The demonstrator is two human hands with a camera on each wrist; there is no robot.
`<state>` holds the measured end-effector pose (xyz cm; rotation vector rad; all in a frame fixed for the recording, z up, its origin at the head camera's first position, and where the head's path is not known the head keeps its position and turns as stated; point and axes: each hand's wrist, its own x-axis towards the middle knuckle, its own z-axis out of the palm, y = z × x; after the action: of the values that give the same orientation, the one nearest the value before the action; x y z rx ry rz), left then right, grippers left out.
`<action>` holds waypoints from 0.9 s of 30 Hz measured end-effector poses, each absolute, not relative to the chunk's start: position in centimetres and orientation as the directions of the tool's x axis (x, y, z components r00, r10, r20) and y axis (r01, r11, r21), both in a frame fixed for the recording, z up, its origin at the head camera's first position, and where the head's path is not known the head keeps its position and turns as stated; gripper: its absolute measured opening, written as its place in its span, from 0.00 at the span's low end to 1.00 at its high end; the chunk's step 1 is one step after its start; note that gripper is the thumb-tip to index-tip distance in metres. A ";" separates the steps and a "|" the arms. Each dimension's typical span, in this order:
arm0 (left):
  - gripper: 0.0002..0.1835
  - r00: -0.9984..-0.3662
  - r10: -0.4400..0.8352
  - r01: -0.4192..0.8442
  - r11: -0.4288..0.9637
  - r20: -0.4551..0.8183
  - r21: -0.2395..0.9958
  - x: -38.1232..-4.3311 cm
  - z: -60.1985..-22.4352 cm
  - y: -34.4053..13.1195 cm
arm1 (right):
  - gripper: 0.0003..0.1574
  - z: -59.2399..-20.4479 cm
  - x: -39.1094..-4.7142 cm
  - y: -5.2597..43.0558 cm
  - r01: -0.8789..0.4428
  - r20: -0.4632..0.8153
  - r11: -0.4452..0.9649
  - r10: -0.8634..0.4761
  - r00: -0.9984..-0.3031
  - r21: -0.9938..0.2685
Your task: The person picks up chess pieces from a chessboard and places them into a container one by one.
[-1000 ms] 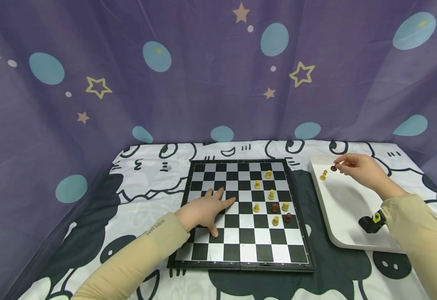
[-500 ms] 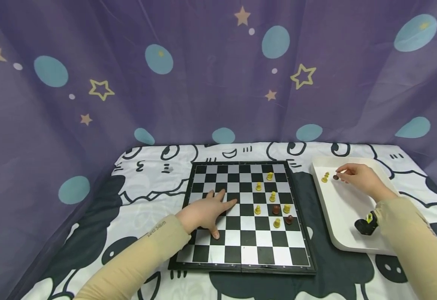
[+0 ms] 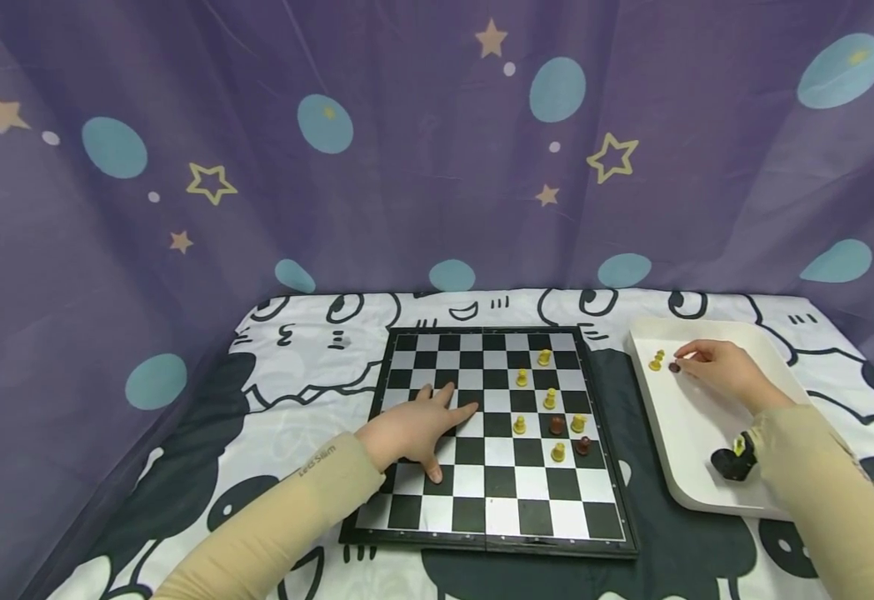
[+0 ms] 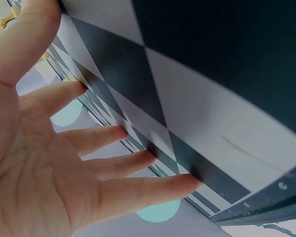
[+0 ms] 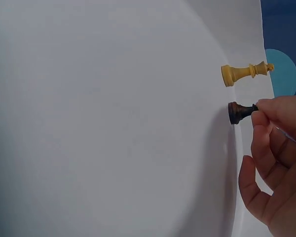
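Observation:
My left hand (image 3: 410,429) lies spread on the left half of a black-and-white chessboard (image 3: 498,451); in the left wrist view its fingertips touch the squares. Over a white tray (image 3: 695,437) on the right, my right hand (image 3: 725,372) pinches a dark chess piece (image 5: 235,113) by its top between thumb and fingers. Those fingers hide the piece's head, so its exact kind is unclear. A yellow chess king (image 5: 240,73) stands beside it in the tray, apart from the fingers. Whether the dark piece's base touches the tray floor, I cannot tell for sure.
Several yellow chess pieces (image 3: 551,399) stand on the board's right half, with a dark piece (image 3: 556,426) and another dark piece (image 3: 582,446) among them. A patterned cloth (image 3: 317,358) covers the table. A purple curtain (image 3: 422,208) hangs behind.
My right hand has come down with the dark chess piece, bringing it beside the yellow king. My left hand stays spread on the board. The head view has shifted slightly.

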<state>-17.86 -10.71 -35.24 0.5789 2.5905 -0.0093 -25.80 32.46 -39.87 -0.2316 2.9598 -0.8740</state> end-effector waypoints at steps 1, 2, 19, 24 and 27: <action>0.59 -0.794 0.400 0.404 0.910 -0.458 0.095 -17.8 -35.2 -10.7 | 0.16 -39.9 -25.8 32.5 -0.129 -0.004 0.830 -0.156 -0.988 -0.542; 0.59 -0.794 0.401 0.405 0.909 -0.457 0.095 -17.8 -35.2 -10.7 | 0.16 -40.0 -25.8 32.5 -0.127 -0.005 0.830 -0.155 -0.988 -0.542; 0.59 -0.793 0.405 0.406 0.908 -0.456 0.102 -17.9 -35.2 -10.8 | 0.20 -39.9 -25.8 32.5 -0.108 -0.018 0.832 -0.140 -0.990 -0.545; 0.59 -0.794 0.404 0.405 0.909 -0.453 0.101 -17.8 -35.2 -10.8 | 0.21 -40.0 -25.9 33.1 -0.128 0.006 0.812 -0.152 -0.988 -0.569; 0.58 -0.795 0.404 0.404 0.909 -0.453 0.102 -17.8 -35.2 -10.8 | 0.22 -39.9 -25.9 33.3 -0.137 0.013 0.812 -0.158 -0.987 -0.567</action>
<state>-17.80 -10.82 -35.21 0.5840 2.5944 0.0000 -25.88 33.29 -39.87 -0.2404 2.9574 -0.9218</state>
